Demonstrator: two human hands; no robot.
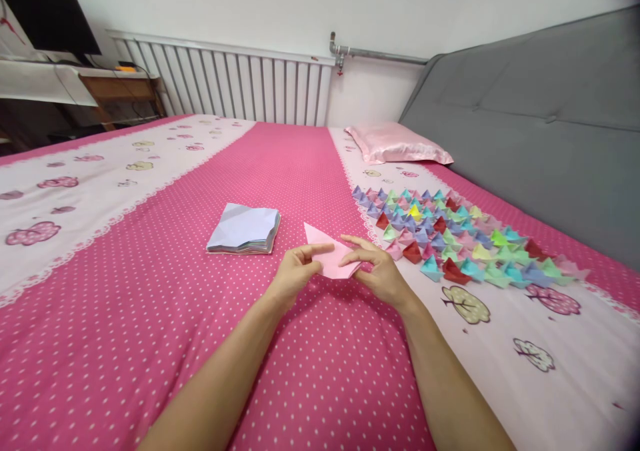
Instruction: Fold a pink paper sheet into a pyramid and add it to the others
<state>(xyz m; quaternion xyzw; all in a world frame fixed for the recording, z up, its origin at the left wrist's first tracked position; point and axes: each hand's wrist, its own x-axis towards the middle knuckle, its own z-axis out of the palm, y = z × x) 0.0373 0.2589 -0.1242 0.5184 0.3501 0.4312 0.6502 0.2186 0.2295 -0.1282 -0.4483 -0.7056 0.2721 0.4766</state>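
Note:
A partly folded sheet of pink origami paper (pixel 333 259) is held just above the bed, its pointed corner up at the left. My left hand (pixel 296 272) pinches its left side between thumb and fingers. On the right side, my right hand (pixel 383 271) grips the paper, fingers on its front and part of the hand behind the edge. To the left of my hands lies a stack of square paper (pixel 243 228) with a pale lavender sheet on top. Rows of small folded paper boats (pixel 450 238) in many colours stand to the right.
The bed is covered by a pink dotted sheet (pixel 165 344) with pale printed bands. A pink satin pillow (pixel 399 143) lies beyond the boats, by a grey padded headboard (pixel 530 118). A white radiator (pixel 225 81) lines the wall; a monitor (pixel 50 21) stands at the far left.

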